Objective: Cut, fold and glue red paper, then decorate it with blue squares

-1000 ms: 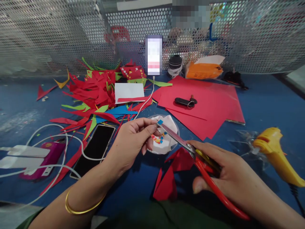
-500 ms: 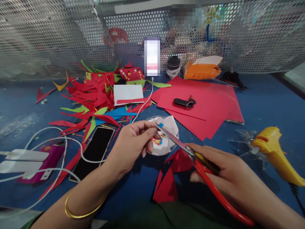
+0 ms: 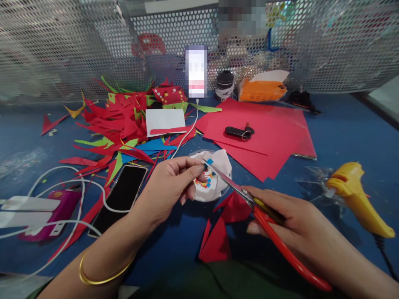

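Note:
My right hand [image 3: 280, 207] is closed on the handles of red-handled scissors [image 3: 224, 176], whose blades point up and left toward my left fingertips. A small blue paper square [image 3: 210, 161] sits at the blade tips. My left hand [image 3: 177, 178] is pinched over a round dish; what its fingertips hold is too small to make out. The dish is lined with white paper [image 3: 223, 160] and holds small red, yellow and blue bits. Below it, folded red paper pieces [image 3: 220, 243] lie on the blue table [image 3: 174, 253].
Red and green paper scraps [image 3: 124, 120] spread at the back left, near a dark phone [image 3: 129, 187] and a magenta power bank [image 3: 67, 211]. Red sheets [image 3: 264, 124] with keys [image 3: 238, 132] lie behind the dish. A yellow glue gun [image 3: 358, 195] rests at the right.
The whole view has shifted slightly, so the table things appear a little further left and up. Both hands keep nearly the same pose, with the blue square still at the blade tips.

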A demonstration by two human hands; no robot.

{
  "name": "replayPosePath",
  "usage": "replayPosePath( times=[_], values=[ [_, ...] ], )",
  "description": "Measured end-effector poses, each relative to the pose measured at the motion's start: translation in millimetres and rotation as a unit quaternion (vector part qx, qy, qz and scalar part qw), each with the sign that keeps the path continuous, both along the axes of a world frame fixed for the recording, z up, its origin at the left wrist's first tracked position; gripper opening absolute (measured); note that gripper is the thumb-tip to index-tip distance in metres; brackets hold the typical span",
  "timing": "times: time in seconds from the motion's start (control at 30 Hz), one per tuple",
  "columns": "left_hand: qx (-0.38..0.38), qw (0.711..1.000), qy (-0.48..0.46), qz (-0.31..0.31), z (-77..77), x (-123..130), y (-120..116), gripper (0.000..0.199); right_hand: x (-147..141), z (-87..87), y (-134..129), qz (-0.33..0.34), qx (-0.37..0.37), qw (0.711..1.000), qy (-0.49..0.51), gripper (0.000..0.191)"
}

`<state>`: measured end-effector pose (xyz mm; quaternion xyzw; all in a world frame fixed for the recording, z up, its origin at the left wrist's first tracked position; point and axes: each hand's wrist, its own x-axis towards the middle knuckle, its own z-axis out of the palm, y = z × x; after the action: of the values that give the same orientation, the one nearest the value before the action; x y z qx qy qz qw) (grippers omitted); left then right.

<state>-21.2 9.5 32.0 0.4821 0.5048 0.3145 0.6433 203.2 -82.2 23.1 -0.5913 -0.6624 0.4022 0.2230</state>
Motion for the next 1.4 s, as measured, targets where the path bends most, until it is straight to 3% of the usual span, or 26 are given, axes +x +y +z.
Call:
replayPosePath(
  times=[0.4, 0.53, 0.63, 0.73, 0.8, 0.9, 0.97, 1.07, 1.23, 1.3, 1.4],
  values=[
    [-0.005, 0.999, 0.038, 0.004, 0.7, 0.2, 0.0, 0.016, 0.5, 0.6, 0.6, 0.002, 0.003, 1.000, 0.001, 0.017],
    [0.056, 0.992, 0.115, -0.014, 7.3, -1.7, -1.9, 0.021, 2.2, 3.0, -2.8, 0.001, 0.006, 1.000, 0.000, 0.019],
    [0.211, 0.946, 0.246, 0.015, 13.2, -6.7, -2.9, 0.026, 5.9, 3.9, -4.9, -0.017, 0.016, 1.000, -0.002, 0.032],
    [0.354, 0.859, 0.364, 0.065, 12.4, -12.9, 1.5, 0.021, 9.0, 3.1, -4.5, -0.051, 0.043, 0.998, -0.021, 0.042],
    [0.393, 0.818, 0.419, 0.030, 7.7, -15.9, 7.5, 0.028, 9.9, 2.8, -3.3, -0.057, 0.060, 0.996, -0.026, 0.044],
    [0.378, 0.808, 0.449, -0.058, -1.5, -17.6, 16.7, 0.038, 10.3, 3.5, -2.2, -0.046, 0.062, 0.997, -0.023, 0.044],
    [0.353, 0.809, 0.463, -0.080, -6.3, -17.5, 19.9, 0.037, 11.0, 4.1, -2.4, -0.049, 0.054, 0.997, -0.025, 0.045],
    [0.361, 0.785, 0.500, -0.055, -10.1, -16.6, 19.1, 0.030, 12.7, 3.9, -3.2, -0.069, 0.050, 0.996, -0.028, 0.049],
    [0.399, 0.713, 0.576, -0.036, -9.7, -15.4, 10.7, 0.033, 13.6, 2.5, -2.4, -0.055, 0.045, 0.997, -0.031, 0.047],
    [0.390, 0.705, 0.590, -0.044, -7.6, -15.7, 7.4, 0.034, 13.4, 2.3, -2.1, -0.040, 0.041, 0.998, -0.033, 0.046],
    [0.395, 0.726, 0.562, -0.038, -1.5, -15.5, 1.7, 0.027, 13.3, 1.9, -2.3, -0.027, 0.030, 0.998, -0.047, 0.044]
  ],
)
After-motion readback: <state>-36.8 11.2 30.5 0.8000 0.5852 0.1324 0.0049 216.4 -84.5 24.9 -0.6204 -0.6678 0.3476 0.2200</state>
